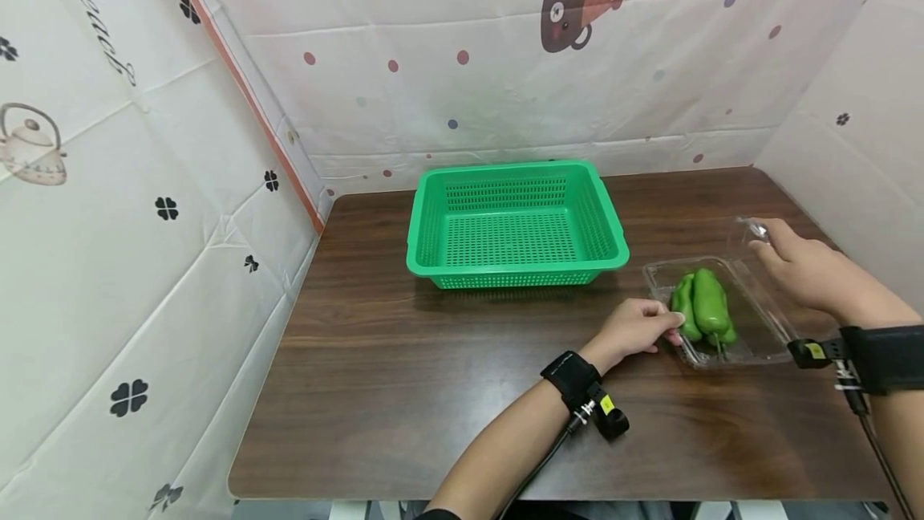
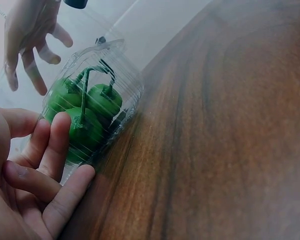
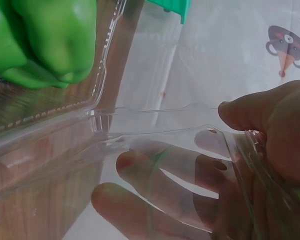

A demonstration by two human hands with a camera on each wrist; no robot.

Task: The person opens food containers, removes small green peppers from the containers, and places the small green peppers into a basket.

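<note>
Left forearm with black wrist strap nearest the head camera, reaching across the dark wood table (image 1: 404, 359). Left hand (image 1: 635, 329) rests against the near-left side of a clear plastic clamshell box (image 1: 751, 347), fingers (image 2: 55, 150) loosely curled and touching its wall, not wrapped round it. Inside the box: green peppers (image 1: 703, 303) lying side by side (stems toward the person). Right hand (image 1: 804, 267) is at the box's far-right side, thumb and fingers (image 3: 155, 172) pinching the opened transparent lid (image 3: 190, 150), which is hinged up off the tray. Box sits at the table's right, just right of a green perforated basket (image 1: 514, 225), not touching it. Patterned sheets wall the table.
</note>
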